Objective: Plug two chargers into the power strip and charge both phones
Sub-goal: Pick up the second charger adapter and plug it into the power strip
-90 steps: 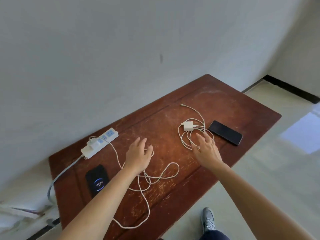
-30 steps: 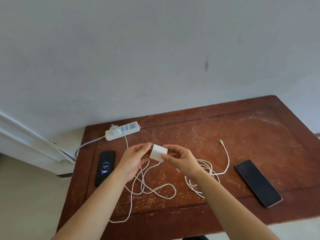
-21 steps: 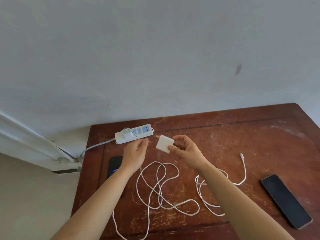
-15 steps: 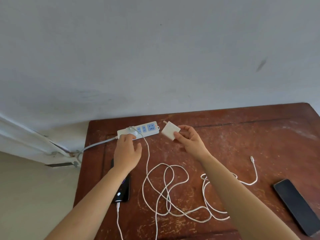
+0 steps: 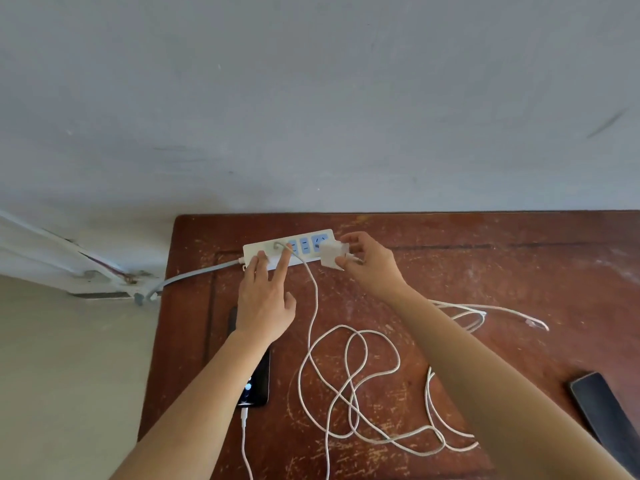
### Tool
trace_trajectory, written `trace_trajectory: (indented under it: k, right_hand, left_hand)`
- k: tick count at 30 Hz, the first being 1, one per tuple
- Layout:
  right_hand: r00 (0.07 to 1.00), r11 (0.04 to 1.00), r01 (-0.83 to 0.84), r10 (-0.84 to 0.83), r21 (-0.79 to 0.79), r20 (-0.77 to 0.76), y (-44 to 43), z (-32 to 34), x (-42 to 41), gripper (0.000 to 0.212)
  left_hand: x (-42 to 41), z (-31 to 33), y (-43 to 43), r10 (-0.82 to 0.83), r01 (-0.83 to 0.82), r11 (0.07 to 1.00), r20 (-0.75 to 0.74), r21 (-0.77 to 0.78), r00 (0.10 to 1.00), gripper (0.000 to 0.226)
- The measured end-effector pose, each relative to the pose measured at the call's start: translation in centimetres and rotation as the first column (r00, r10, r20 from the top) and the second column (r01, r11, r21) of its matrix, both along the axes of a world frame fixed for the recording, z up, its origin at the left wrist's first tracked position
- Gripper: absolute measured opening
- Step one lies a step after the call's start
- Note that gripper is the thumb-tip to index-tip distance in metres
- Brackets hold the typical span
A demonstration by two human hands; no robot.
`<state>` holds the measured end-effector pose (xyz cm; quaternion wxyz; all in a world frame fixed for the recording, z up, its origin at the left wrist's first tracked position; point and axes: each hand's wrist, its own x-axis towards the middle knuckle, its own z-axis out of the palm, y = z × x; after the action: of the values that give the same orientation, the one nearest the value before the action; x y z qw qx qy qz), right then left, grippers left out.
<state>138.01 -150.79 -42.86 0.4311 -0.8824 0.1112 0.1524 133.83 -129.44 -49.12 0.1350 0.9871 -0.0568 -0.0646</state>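
A white power strip (image 5: 300, 245) with blue sockets lies at the table's back left edge. One white charger (image 5: 273, 245) sits plugged in near its left end, its cable (image 5: 313, 306) looping down the table. My left hand (image 5: 265, 299) rests flat with its fingers pressing on the strip's left part. My right hand (image 5: 370, 263) pinches a second white charger (image 5: 330, 255) right at the strip's right end socket. A lit phone (image 5: 254, 384) with a cable plugged in lies partly under my left forearm. A dark phone (image 5: 604, 410) lies at the right.
The brown wooden table (image 5: 485, 271) stands against a grey wall. White cable loops (image 5: 363, 386) sprawl across its middle, with a loose cable end (image 5: 533, 323) at the right. The strip's grey cord (image 5: 194, 276) runs off the table's left edge toward the floor.
My right hand picked the second charger off the table and carried it left and back to the strip's right end. My left hand moved onto the strip and now presses it.
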Motion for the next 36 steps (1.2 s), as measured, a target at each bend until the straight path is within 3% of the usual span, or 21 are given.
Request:
trace_trajectory:
  k: [6,13,17,25,32,36]
  right_hand:
    - [0.942,0.901,-0.297,0.330,-0.316,0.055,0.7,1.1,2.7,0.039]
    - [0.763,0.592,-0.487,0.646,-0.642,0.016,1.9,2.3,6.3,0.044]
    - [0.713,0.500,-0.551,0.699,-0.668,-0.065,1.9,2.7,7.4,0.043]
    - [0.714,0.538,-0.589,0.696,-0.604,-0.076,1.9,2.8,8.0,0.041]
    - [0.627,0.350,-0.573,0.770,-0.741,-0.121,3.7,3.4,7.8,0.051]
    - [0.604,0.317,-0.598,0.782,-0.736,-0.154,3.4,3.8,8.0,0.048]
  left_hand:
    - [0.1,-0.2,0.9,-0.013,0.016,0.997,0.039,-0.073,0.999,0.087]
    - [0.2,0.3,0.8,0.009,-0.006,0.994,0.028,-0.109,1.000,0.084]
    - [0.3,0.5,0.8,0.016,-0.014,0.992,0.012,-0.124,1.000,0.085]
    - [0.2,0.6,1.0,0.018,-0.016,0.991,0.010,-0.134,1.000,0.086]
    - [0.2,0.5,1.0,0.024,-0.022,0.989,0.009,-0.145,1.000,0.085]
    - [0.3,0.7,0.9,0.024,-0.024,0.988,0.003,-0.155,1.000,0.085]
